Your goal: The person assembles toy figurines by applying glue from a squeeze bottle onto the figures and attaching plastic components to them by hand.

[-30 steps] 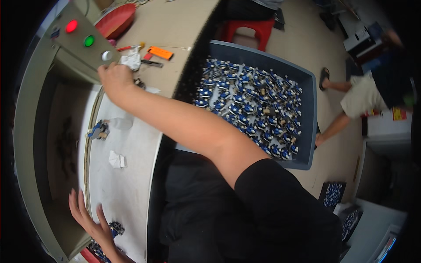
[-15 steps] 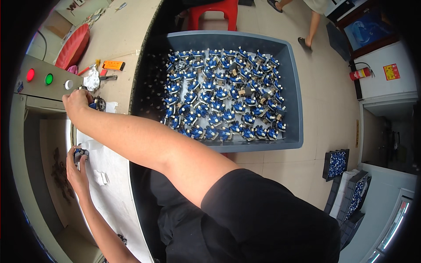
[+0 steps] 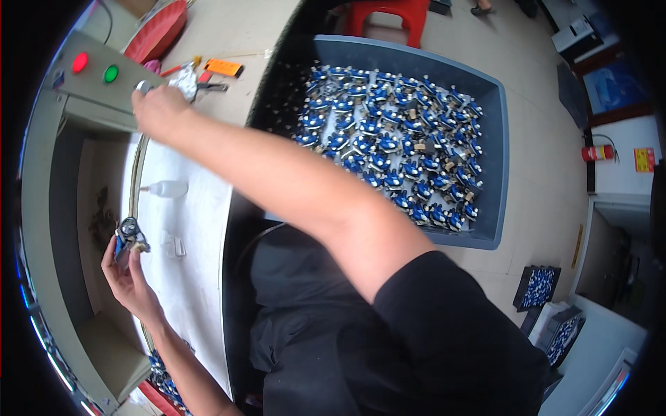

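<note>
My left hand [image 3: 133, 284] pinches a small blue-and-black figure [image 3: 129, 243] between thumb and fingers, held up beside the opening of a grey machine. A black ring like a small wheel sits at the figure's upper end. My right hand [image 3: 161, 111] is at the machine's button panel [image 3: 94, 69], its fingers curled beside a whitish round button [image 3: 143, 87]. Whatever lies under those fingers is hidden. Many similar blue figures [image 3: 388, 142] stand in rows in a large grey bin [image 3: 492, 152] right of the bench.
A clear squeeze bottle [image 3: 168, 188] lies on the white bench sheet [image 3: 198, 263]. Behind my right hand are an orange box [image 3: 224, 67], crumpled foil [image 3: 184, 82] and a red basin [image 3: 158, 31]. A red stool [image 3: 388, 17] stands beyond the bin.
The view has shifted, so the bench and bin appear farther right. My left hand has lifted its figure and turned it, showing the ring. The figure near my right wrist no longer shows.
</note>
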### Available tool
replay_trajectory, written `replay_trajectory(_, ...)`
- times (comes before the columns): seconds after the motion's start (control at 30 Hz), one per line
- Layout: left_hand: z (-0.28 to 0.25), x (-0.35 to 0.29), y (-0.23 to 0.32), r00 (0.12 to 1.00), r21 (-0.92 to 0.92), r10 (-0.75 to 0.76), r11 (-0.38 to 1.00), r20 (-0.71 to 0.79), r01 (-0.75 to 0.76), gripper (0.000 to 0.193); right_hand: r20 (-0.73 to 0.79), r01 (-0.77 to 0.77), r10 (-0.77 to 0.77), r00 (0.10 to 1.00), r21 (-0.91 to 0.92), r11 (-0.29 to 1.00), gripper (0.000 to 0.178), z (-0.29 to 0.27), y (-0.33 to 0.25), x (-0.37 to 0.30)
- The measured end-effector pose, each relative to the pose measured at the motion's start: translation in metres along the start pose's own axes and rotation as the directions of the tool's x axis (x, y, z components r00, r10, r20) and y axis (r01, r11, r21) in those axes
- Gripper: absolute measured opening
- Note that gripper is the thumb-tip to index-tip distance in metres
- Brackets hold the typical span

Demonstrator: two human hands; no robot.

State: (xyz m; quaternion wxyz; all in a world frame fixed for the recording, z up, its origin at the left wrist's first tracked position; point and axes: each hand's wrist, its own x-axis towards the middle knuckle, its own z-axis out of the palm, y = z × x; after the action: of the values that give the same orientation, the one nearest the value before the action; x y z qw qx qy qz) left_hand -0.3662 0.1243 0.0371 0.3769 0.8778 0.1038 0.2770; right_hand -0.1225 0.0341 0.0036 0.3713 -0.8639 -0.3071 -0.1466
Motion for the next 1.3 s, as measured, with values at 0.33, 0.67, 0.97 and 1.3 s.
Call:
replay_trajectory(0.33, 0.076, -0.086, 0.076, 0.909, -0.215, 0.089, 0.977, 0.406, 0.001, 0.036, 0.136, 0.220, -0.256, 0.957, 0.232, 0.947, 0.044, -0.144, 0.034, -0.028)
replay_trajectory(0.67, 0.245, -0.035, 0.038, 0.877, -0.054, 0.187, 0.982, 0.443, -0.182, 0.030, -0.022, 0.213, -0.214, 0.977, -0.018, 0.977, 0.041, -0.217, 0.118, -0.120)
replay_trajectory(0.97, 0.331, -0.014, 0.018, 0.858, 0.074, 0.001, 0.996, 0.514, -0.046, 0.031, 0.070, -0.337, 0.342, 0.937, -0.074, 0.939, 0.043, -0.154, 0.197, -0.221)
replay_trajectory(1.3, 0.334, -0.012, 0.016, 0.828, 0.128, -0.109, 0.991, 0.551, 0.045, 0.033, 0.092, -0.615, 0.615, 0.783, 0.254, 0.746, 0.038, -0.121, 0.226, -0.254)
